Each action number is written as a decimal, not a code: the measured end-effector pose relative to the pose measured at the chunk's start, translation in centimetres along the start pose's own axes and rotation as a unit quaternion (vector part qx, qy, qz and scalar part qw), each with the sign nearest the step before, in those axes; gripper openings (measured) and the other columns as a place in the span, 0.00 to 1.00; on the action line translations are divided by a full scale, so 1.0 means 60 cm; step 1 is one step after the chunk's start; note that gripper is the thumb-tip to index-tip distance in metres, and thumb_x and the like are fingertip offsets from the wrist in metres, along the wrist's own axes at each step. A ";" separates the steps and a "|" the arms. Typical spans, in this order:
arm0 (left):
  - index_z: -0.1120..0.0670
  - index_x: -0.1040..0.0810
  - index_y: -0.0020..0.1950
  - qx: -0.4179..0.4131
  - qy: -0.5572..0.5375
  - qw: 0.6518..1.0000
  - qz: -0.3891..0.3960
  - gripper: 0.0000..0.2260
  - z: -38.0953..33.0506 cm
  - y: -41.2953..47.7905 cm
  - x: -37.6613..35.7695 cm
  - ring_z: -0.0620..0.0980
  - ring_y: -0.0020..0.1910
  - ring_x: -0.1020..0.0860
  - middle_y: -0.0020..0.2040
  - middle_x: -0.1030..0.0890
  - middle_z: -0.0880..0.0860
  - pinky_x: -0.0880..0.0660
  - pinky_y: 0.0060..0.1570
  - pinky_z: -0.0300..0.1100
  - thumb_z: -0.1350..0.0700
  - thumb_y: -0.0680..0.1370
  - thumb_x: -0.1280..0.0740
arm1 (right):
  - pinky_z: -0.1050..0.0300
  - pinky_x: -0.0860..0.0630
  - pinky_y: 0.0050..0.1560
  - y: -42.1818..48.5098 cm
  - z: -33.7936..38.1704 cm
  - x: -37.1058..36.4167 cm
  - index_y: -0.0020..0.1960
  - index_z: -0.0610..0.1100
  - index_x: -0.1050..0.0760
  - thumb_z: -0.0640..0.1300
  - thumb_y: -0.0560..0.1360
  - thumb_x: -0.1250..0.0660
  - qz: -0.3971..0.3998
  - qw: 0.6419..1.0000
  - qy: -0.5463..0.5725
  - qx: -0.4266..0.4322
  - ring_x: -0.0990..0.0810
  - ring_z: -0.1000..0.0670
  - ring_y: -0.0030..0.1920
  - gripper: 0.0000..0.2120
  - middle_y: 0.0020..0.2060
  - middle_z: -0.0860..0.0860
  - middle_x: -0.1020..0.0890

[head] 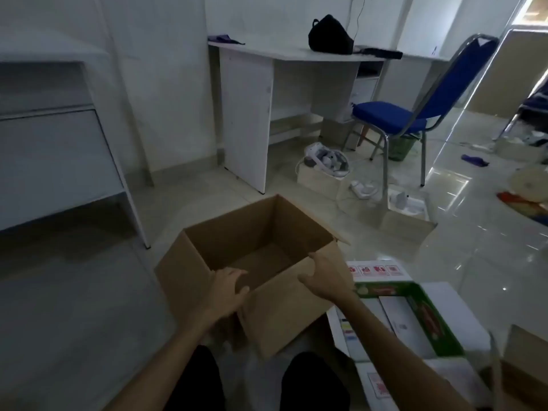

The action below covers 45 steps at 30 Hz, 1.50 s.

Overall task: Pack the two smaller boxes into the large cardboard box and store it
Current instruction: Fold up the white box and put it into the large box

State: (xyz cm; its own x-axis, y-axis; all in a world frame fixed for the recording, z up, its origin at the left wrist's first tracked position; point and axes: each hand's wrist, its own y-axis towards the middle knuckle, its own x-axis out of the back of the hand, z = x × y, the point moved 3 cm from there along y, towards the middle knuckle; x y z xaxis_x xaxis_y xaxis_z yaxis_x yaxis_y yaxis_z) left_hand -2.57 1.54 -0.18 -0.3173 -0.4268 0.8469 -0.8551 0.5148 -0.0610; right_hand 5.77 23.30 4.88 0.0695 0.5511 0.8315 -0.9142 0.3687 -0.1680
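Both knees frame the large cardboard box [255, 262], empty; left hand [226, 287] and right hand [323, 280] grasp its near rim. Next, likely: the green box [427, 318] at four o'clock.

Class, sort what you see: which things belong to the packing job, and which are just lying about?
Belongs to the job:
large cardboard box
left hand
right hand
green-and-white box

Lying about:
blue chair
black bag
white desk
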 end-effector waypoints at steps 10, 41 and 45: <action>0.48 0.21 0.59 0.002 0.097 0.995 -0.012 0.42 0.081 0.043 -0.090 0.55 0.72 0.36 0.68 0.25 0.50 0.53 0.73 0.52 0.31 0.71 0.69 | 0.39 0.34 0.68 0.115 -0.013 -0.165 0.75 0.39 0.50 0.56 0.72 0.34 -0.038 0.975 0.143 -0.168 0.35 0.37 0.69 0.42 0.71 0.38 0.37; 0.54 0.25 0.61 -0.173 0.101 0.979 -0.041 0.15 -0.012 0.234 0.001 0.56 0.65 0.30 0.63 0.24 0.56 0.29 0.62 0.51 0.52 0.76 0.37 | 0.40 0.32 0.68 0.191 -0.002 -0.104 0.73 0.46 0.41 0.49 0.75 0.33 -0.120 0.974 0.155 -0.110 0.34 0.42 0.71 0.31 0.73 0.45 0.35; 0.54 0.27 0.66 -0.258 0.068 0.964 0.014 0.18 -0.073 0.230 -0.020 0.55 0.69 0.33 0.69 0.27 0.55 0.35 0.69 0.49 0.52 0.78 0.42 | 0.44 0.30 0.67 0.136 -0.028 -0.071 0.72 0.44 0.37 0.45 0.74 0.32 -0.168 0.961 0.172 -0.134 0.31 0.43 0.68 0.28 0.70 0.44 0.32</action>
State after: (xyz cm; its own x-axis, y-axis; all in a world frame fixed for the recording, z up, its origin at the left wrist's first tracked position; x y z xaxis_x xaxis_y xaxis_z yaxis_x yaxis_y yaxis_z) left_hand -12.23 12.40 0.28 -0.2497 -0.3245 0.9123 -0.5182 0.8407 0.1572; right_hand -1.27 25.24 -0.91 0.5130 0.5644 0.6467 -0.6840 0.7240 -0.0892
